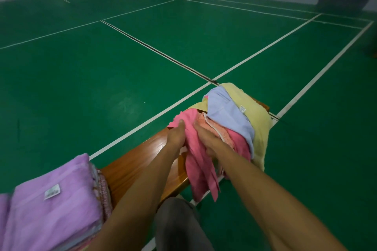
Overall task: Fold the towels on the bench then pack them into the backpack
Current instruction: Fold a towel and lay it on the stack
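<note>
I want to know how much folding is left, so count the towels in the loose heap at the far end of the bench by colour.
Pink towel, gripped by left hand and right hand: 1
Yellow towel: 1
Lavender-blue towel: 1
Orange patterned towel: 1
Total visible: 4; more may be hidden underneath.

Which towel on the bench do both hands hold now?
The pink towel: the left hand and right hand grip it, while the blue towel and yellow towel lie untouched behind.
</note>
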